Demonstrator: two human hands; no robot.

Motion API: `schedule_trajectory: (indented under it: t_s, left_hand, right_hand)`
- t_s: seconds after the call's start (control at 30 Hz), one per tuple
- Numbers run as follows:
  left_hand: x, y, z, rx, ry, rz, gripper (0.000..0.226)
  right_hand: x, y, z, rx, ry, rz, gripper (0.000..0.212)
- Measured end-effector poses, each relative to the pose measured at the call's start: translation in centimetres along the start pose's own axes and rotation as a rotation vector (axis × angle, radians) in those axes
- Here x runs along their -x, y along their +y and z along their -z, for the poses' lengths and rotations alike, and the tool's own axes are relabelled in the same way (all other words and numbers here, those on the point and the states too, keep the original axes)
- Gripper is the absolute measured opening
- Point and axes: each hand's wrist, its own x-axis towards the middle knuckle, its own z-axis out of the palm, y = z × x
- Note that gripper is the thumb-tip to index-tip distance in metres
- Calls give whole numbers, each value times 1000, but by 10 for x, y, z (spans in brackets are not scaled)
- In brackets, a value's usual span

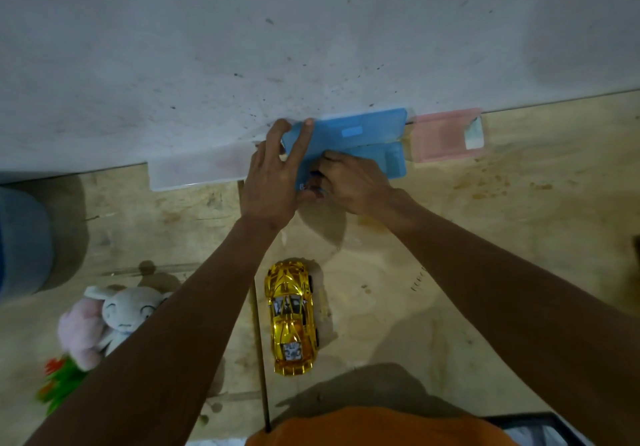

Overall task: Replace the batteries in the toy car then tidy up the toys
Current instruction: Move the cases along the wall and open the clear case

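On your far left, well apart from both hands, a pale grey and pink plush rabbit [110, 321] lies on the worn wooden surface [502, 238], with a blurred green and orange toy [60, 381] just beside it, nearer your body. A clear plastic box [197, 172] sits against the grey wall [311, 30], touching the left side of your left hand [268, 189].

Your left grip is curled on the raised lid of the blue hinged plastic case [360, 134]: the index finger lies straight up the lid's face, and the other fingers [277, 134] wrap its left edge. Your right hand [353, 186] is just beside the left, thumbs nearly meeting, its fingers bent down into the open lower half of the blue case. You cannot tell from here whether that right grip holds anything, as the fingertips are hidden.

The shiny gold plastic toy car [292, 317] stands on its wheels between your forearms, well apart from both grips and nearer your body, its long side running away from you.

To the right of the right grip, a pink translucent plastic box [446, 137] stands touching the blue case's right end, against the wall.
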Motion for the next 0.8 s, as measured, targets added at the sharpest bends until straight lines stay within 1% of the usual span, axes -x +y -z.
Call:
schedule_trajectory:
  t_s: [0.07, 0.2, 0.3, 0.37, 0.43, 0.53, 0.63, 0.7, 0.8]
  left_hand:
    - [0, 0, -2, -2, 8, -2, 114]
    - [0, -1, -3, -32, 18, 1, 118]
    - [0, 0, -3, -30, 19, 2, 120]
    - [0, 1, -1, -18, 14, 3, 121]
    - [0, 3, 0, -18, 10, 3, 122]
    - [0, 3, 2, -16, 5, 9, 124]
    - [1, 5, 5, -23, -8, 23, 123]
    - [1, 6, 7, -11, -17, 22, 123]
    - [1, 7, 11, -8, -27, 26, 125]
  right_hand:
    - [-5, -2, 5, -42, -100, -19, 29]
    - [-10, -3, 20, -55, -282, -31, 29]
    - [-13, -2, 24, -35, -364, -37, 27]
    - [-12, -1, 26, -48, -385, -60, 26]
    - [-6, 4, 29, -86, -325, -85, 24]
    - [21, 10, 30, -212, -106, -133, 20]
    - [67, 9, 7, -326, 69, -218, 20]
    - [87, 7, -19, -325, 136, -312, 18]
    - [91, -3, -48, -253, 257, -434, 18]
